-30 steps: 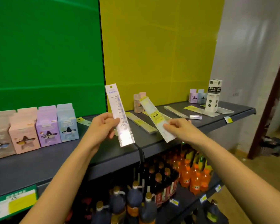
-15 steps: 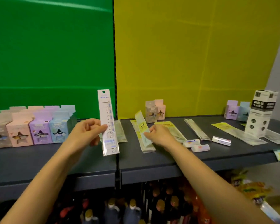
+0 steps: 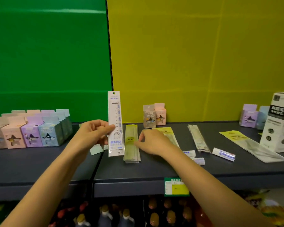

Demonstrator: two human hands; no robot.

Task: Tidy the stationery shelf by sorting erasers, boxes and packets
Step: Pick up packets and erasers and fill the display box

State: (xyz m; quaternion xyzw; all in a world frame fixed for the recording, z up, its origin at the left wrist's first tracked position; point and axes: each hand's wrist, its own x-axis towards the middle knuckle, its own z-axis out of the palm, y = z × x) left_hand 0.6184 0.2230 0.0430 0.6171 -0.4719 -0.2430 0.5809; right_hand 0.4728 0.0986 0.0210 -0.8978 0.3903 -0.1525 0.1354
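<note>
We take the stacked ruler packets (image 3: 131, 143) on the dark shelf (image 3: 154, 171) as landmark. Open shelf surface lies between the stack and the front edge. Our left hand (image 3: 93, 134) pinches one packaged ruler (image 3: 116, 123) upright, just left of the stack. Our right hand (image 3: 152, 141) rests fingertips on the stack's right edge, fingers loosely spread, gripping nothing.

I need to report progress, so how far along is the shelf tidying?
Done: pastel boxes lined up at left. In hand: left hand holds a ruler packet upright; right hand presses the yellow packet stack. Left: loose erasers, scattered packets, stray boxes.
</note>
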